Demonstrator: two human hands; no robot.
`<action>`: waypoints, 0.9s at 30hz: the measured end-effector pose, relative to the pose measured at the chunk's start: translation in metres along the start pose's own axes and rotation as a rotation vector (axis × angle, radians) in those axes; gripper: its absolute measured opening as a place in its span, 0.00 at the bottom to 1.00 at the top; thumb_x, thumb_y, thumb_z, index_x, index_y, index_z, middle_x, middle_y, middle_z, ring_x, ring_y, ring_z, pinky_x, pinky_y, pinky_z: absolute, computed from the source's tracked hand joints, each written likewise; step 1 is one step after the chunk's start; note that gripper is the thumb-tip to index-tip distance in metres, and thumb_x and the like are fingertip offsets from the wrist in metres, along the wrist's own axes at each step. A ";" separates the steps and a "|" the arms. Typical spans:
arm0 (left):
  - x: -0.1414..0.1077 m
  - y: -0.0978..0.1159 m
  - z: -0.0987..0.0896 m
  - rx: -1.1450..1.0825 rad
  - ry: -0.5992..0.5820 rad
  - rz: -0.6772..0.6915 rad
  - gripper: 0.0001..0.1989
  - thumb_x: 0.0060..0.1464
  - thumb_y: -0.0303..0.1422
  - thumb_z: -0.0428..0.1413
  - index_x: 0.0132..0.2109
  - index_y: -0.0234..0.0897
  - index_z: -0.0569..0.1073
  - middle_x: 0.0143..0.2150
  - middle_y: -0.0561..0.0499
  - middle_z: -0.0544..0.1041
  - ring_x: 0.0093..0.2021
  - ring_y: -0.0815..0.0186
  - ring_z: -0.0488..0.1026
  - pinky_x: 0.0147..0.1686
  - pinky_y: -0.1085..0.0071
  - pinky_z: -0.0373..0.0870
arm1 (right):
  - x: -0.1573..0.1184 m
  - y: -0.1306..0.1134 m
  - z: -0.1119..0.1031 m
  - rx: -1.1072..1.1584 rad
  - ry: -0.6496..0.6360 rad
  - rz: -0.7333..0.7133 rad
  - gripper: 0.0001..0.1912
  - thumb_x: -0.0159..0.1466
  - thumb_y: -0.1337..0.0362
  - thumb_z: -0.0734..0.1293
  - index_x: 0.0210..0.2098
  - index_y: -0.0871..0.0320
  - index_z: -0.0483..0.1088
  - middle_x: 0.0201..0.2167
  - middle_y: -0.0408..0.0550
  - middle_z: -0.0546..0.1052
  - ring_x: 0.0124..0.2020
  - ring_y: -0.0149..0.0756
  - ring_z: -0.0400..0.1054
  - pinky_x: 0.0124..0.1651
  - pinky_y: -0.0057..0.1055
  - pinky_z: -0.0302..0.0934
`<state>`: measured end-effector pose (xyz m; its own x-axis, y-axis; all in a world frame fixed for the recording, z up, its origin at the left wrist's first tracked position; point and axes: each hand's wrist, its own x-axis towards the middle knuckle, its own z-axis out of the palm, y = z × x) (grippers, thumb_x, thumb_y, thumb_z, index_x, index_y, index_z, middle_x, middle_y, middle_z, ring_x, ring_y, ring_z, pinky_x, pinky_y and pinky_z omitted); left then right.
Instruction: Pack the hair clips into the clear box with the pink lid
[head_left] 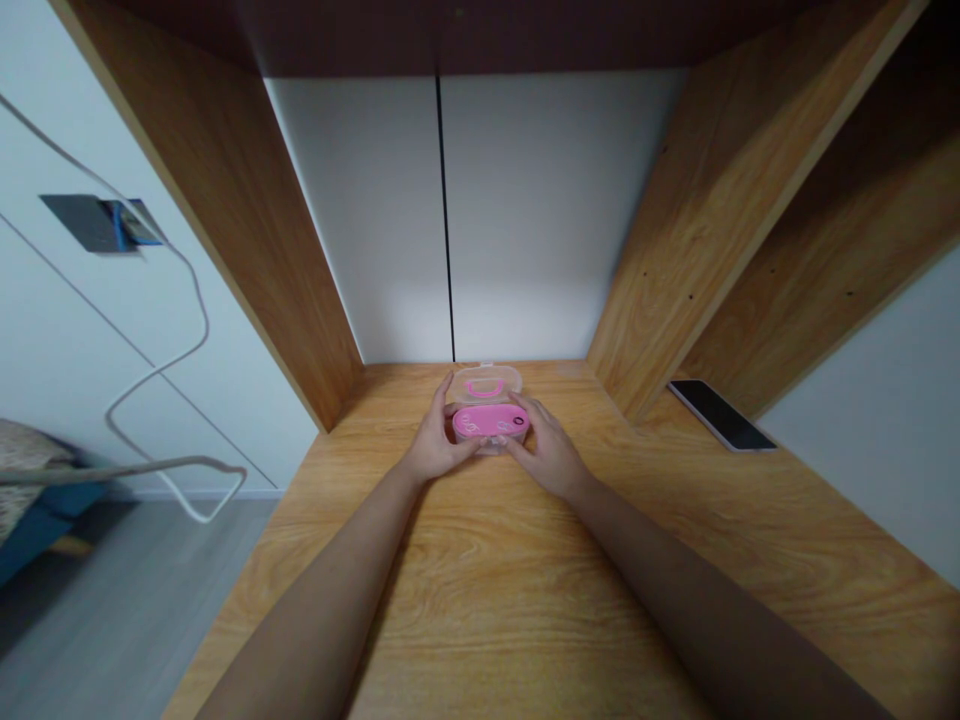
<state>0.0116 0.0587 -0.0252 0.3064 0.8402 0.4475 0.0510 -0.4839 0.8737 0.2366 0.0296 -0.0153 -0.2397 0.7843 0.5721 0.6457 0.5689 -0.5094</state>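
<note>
A small oval box (491,421) with a pink top sits on the wooden table, light marks and a dark round spot on its surface. Its clear lid (510,378), which bears a pink handle (484,388), stands opened up behind it. My left hand (437,437) grips the box's left end, with the thumb along the front edge. On the right end, my right hand (546,447) closes in the same way, its thumb near the front middle. Whatever lies under the pink top is hidden.
A dark-screened phone (721,415) lies on the table (510,590) at the right. Wooden side panels (300,230) and a white back panel (525,220) enclose the space behind the box. At left, a white cable (196,290) hangs before the wall, near an open wall socket box (101,223).
</note>
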 end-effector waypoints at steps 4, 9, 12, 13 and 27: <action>0.000 -0.002 -0.001 0.075 -0.018 0.002 0.56 0.50 0.39 0.68 0.74 0.37 0.40 0.51 0.40 0.78 0.48 0.57 0.78 0.53 0.57 0.73 | 0.001 0.003 0.001 0.017 -0.007 -0.004 0.34 0.65 0.55 0.70 0.68 0.51 0.58 0.64 0.56 0.68 0.64 0.49 0.64 0.66 0.51 0.59; 0.001 -0.006 -0.006 0.262 -0.033 0.065 0.40 0.51 0.40 0.67 0.67 0.34 0.63 0.61 0.36 0.73 0.59 0.51 0.73 0.61 0.53 0.67 | 0.002 0.004 0.001 0.029 -0.004 -0.004 0.35 0.65 0.56 0.70 0.68 0.50 0.59 0.64 0.55 0.69 0.63 0.49 0.65 0.66 0.50 0.59; 0.001 -0.008 -0.006 0.301 -0.033 0.077 0.39 0.51 0.41 0.66 0.66 0.33 0.64 0.62 0.36 0.73 0.60 0.50 0.72 0.62 0.53 0.67 | 0.002 0.002 0.000 0.039 0.008 -0.006 0.33 0.64 0.56 0.71 0.67 0.51 0.61 0.62 0.55 0.71 0.62 0.48 0.66 0.65 0.50 0.60; 0.001 -0.008 -0.006 0.306 -0.030 0.074 0.39 0.51 0.41 0.66 0.66 0.33 0.64 0.62 0.36 0.73 0.59 0.50 0.73 0.61 0.53 0.68 | 0.002 0.001 0.000 0.040 0.012 -0.005 0.33 0.64 0.57 0.71 0.66 0.51 0.62 0.62 0.55 0.72 0.61 0.48 0.67 0.64 0.49 0.61; 0.001 0.009 -0.001 0.278 -0.030 0.023 0.37 0.43 0.44 0.72 0.58 0.37 0.70 0.55 0.41 0.77 0.53 0.52 0.76 0.55 0.57 0.72 | 0.001 -0.002 0.002 0.124 0.082 -0.005 0.30 0.59 0.60 0.74 0.60 0.51 0.67 0.57 0.54 0.74 0.58 0.48 0.69 0.61 0.49 0.65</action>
<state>0.0114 0.0556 -0.0166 0.3382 0.8227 0.4569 0.3017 -0.5547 0.7754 0.2337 0.0299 -0.0148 -0.1796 0.7612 0.6231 0.5486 0.6033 -0.5789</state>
